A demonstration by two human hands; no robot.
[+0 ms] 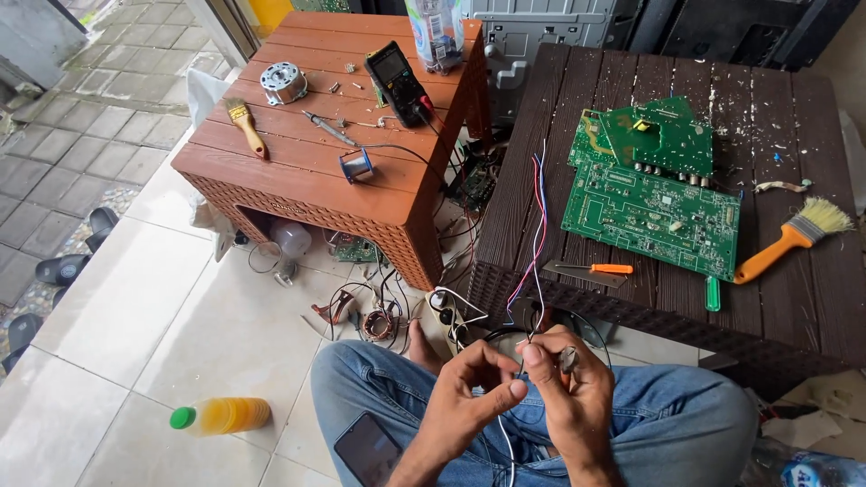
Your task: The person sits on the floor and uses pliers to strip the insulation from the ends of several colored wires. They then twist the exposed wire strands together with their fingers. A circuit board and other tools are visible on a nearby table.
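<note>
Wires (538, 230), red, blue and white, trailing from the dark table (631, 298) near the green circuit board (651, 216), are pinched together between left hand (469, 397) and right hand (568, 388) above the lap, joining unfinished.

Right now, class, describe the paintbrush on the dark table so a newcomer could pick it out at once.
Start at the dark brown slatted table on the right, where green circuit boards lie. Right of the boards, near the table's edge, lies a paintbrush. Its bright orange handle and pale bristles separate it from the smaller wooden-handled brush on the reddish table.
</note>
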